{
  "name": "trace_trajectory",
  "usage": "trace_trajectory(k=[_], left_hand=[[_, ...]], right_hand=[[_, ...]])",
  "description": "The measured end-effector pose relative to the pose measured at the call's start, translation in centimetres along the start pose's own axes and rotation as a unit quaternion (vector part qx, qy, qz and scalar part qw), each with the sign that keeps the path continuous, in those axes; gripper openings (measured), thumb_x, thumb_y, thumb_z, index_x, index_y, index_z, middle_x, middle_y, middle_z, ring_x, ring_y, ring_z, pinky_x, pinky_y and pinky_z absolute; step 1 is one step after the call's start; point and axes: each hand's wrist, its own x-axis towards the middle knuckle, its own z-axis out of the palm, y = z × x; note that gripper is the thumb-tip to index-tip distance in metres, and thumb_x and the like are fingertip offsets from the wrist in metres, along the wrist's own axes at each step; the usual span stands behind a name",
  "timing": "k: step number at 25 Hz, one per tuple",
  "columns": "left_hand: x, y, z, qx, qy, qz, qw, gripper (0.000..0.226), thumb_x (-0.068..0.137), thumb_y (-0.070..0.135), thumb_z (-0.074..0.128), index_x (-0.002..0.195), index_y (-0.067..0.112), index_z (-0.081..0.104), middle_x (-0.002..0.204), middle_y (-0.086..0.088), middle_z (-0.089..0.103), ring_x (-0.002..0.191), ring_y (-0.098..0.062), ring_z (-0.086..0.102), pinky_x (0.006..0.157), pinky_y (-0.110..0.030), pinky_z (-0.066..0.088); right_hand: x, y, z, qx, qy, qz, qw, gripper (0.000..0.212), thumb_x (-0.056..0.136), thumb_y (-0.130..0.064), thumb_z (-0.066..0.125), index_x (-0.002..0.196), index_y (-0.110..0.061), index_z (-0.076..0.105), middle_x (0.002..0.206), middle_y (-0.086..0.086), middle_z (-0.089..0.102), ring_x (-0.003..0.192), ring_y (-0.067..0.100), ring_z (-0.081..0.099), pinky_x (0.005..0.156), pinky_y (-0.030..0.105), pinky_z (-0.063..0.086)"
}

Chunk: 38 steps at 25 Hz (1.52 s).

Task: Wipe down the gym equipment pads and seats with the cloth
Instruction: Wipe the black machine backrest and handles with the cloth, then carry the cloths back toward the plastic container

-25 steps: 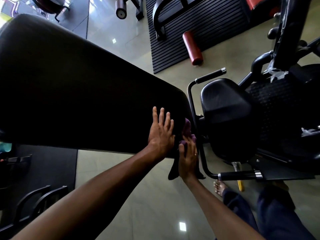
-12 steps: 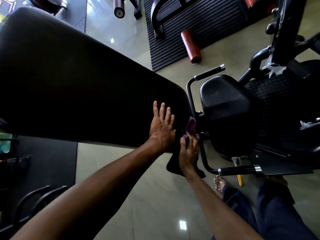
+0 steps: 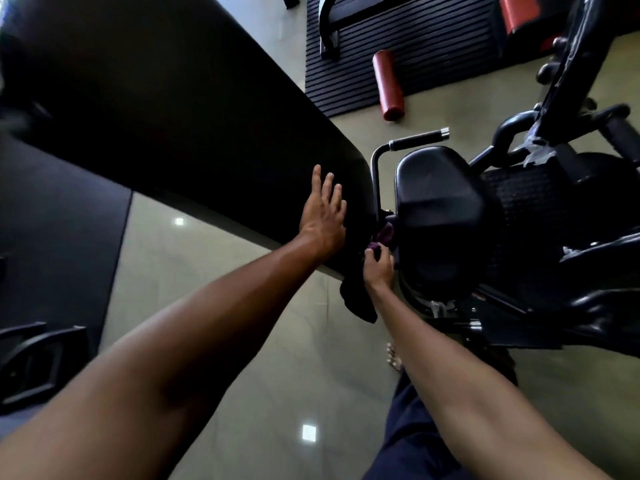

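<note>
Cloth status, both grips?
Left grip flat on long pad. Right grip holds cloth in gap between pad and seat. Handle bar close by.

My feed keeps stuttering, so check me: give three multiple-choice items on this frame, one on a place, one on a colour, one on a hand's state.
1. Where is the cloth? A on the floor; B between the long pad and the seat; C over a handle.
2. The foam roller's colour? A red; B blue; C yellow.
3. The left hand is: A gripping the cloth; B a fist; C flat on the long pad.
B: the right hand holds it bunched in that gap. A: plainly red. C: its fingers lie straight on the pad.
</note>
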Motion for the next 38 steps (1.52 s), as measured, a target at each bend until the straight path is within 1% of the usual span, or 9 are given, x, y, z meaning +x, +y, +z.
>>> trace_trajectory(k=[3,9,16,21,24,26,29,34,38], left_hand=[[-0.7,-0.5,-1.0,-0.084,0.008,-0.001,0.996,0.067,0.101,0.057,0.02,0.157,0.022,0.024,0.166,-0.014,0.007,0.153,-0.038,-0.002,0.116,-0.068,-0.008],[-5.0,0.9,-2.1,-0.271,0.038,-0.023,0.962,0.06,0.099,0.05,0.026,0.149,0.022,0.044,0.164,-0.012,0.021,0.153,-0.034,0.008,0.121,-0.058,-0.01],[-11.6,6.9,-0.9,-0.38,0.018,-0.06,0.923,0.054,0.1,0.042,0.033,0.147,0.021,0.047,0.164,-0.013,0.023,0.154,-0.031,0.007,0.123,-0.05,-0.009],[-16.0,11.0,-0.8,-0.539,-0.065,-0.178,0.821,0.054,0.097,0.04,0.042,0.15,0.028,0.039,0.166,-0.008,0.016,0.154,-0.027,0.005,0.122,-0.055,-0.002],[-18.9,13.1,-0.3,-0.584,-0.118,-0.235,0.768,0.055,0.096,0.039,0.042,0.15,0.029,0.039,0.159,-0.006,0.032,0.148,-0.026,0.026,0.12,-0.049,0.02],[-21.6,15.0,0.2,-0.61,-0.162,-0.279,0.724,0.053,0.094,0.035,0.041,0.146,0.03,0.043,0.149,-0.005,0.046,0.138,-0.025,0.042,0.11,-0.043,0.035],[-25.6,17.7,1.8,-0.659,-0.23,-0.341,0.63,0.05,0.092,0.033,0.043,0.142,0.031,0.049,0.141,-0.005,0.053,0.13,-0.027,0.05,0.103,-0.039,0.041],[-32.2,20.6,6.4,-0.697,-0.288,-0.416,0.509,0.05,0.093,0.035,0.043,0.143,0.03,0.048,0.145,-0.003,0.051,0.132,-0.026,0.049,0.104,-0.039,0.04],[-37.5,22.3,10.7,-0.711,-0.312,-0.459,0.431,0.053,0.093,0.034,0.044,0.146,0.032,0.044,0.149,0.0,0.048,0.135,-0.025,0.046,0.106,-0.038,0.038]], right_hand=[[-2.9,-1.1,-1.5,-0.057,-0.014,-0.041,0.997,0.034,0.1,-0.024,0.052,0.133,-0.017,0.059,0.135,0.012,0.056,0.121,0.032,0.056,0.092,0.033,0.041],[-8.1,-2.8,-6.5,-0.156,-0.057,-0.081,0.983,0.037,0.097,-0.023,0.054,0.134,-0.021,0.059,0.13,0.006,0.065,0.12,0.031,0.06,0.094,0.035,0.045],[-11.7,-5.1,-10.9,-0.304,-0.082,-0.121,0.941,0.025,0.096,-0.036,0.052,0.117,-0.026,0.061,0.112,0.008,0.07,0.104,0.034,0.064,0.08,0.037,0.048],[-13.5,-6.5,-12.7,-0.416,-0.142,-0.195,0.877,0.028,0.099,-0.042,0.048,0.117,-0.023,0.058,0.113,0.01,0.069,0.104,0.034,0.065,0.081,0.038,0.048],[-14.5,-6.3,-12.7,-0.47,-0.177,-0.234,0.833,0.031,0.099,-0.044,0.046,0.121,-0.024,0.057,0.116,0.009,0.068,0.106,0.035,0.064,0.085,0.04,0.051],[-15.8,-5.9,-12.0,-0.502,-0.211,-0.258,0.798,0.033,0.099,-0.043,0.044,0.123,-0.023,0.054,0.118,0.011,0.067,0.109,0.037,0.063,0.086,0.04,0.048],[-18.5,-5.3,-9.5,-0.547,-0.278,-0.286,0.736,0.035,0.103,-0.049,0.042,0.12,-0.019,0.049,0.121,0.016,0.066,0.114,0.038,0.06,0.083,0.04,0.037],[-23.5,-3.2,-3.0,-0.631,-0.34,-0.296,0.631,0.07,0.074,-0.077,0.071,0.11,-0.02,0.053,0.117,0.006,0.066,0.115,0.031,0.062,0.087,0.038,0.043],[-27.9,-0.3,3.0,-0.678,-0.388,-0.347,0.519,0.041,0.075,-0.051,0.084,0.096,-0.028,0.057,0.114,0.0,0.066,0.113,0.026,0.063,0.079,0.03,0.041]])
